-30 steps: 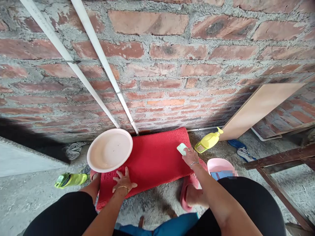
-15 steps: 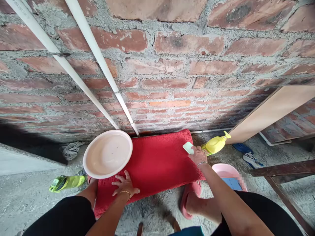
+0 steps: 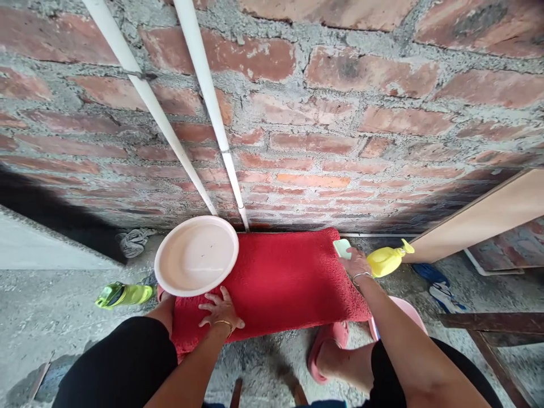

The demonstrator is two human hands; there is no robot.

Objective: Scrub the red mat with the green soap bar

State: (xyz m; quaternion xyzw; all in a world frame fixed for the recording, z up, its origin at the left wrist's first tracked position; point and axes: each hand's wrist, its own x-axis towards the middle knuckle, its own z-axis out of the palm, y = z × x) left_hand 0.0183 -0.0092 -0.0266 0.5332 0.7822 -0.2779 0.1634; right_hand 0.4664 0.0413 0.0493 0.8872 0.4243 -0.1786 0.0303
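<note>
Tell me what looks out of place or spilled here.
Mildly odd: the pale basin sits at the left end of the red cloth, its rim reaching past the cloth's edge in this view, with dark specks inside. A crumpled grey bundle lies on the floor near the wall. No spill is visible.

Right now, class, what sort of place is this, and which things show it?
Probably an unfinished or utility corner of a building: a bare brick wall, white pipes running down it, and a rough grey floor.

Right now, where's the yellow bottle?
In the head view, the yellow bottle is on the right, beside the red cloth, between the right hand and the leaning board.
</note>
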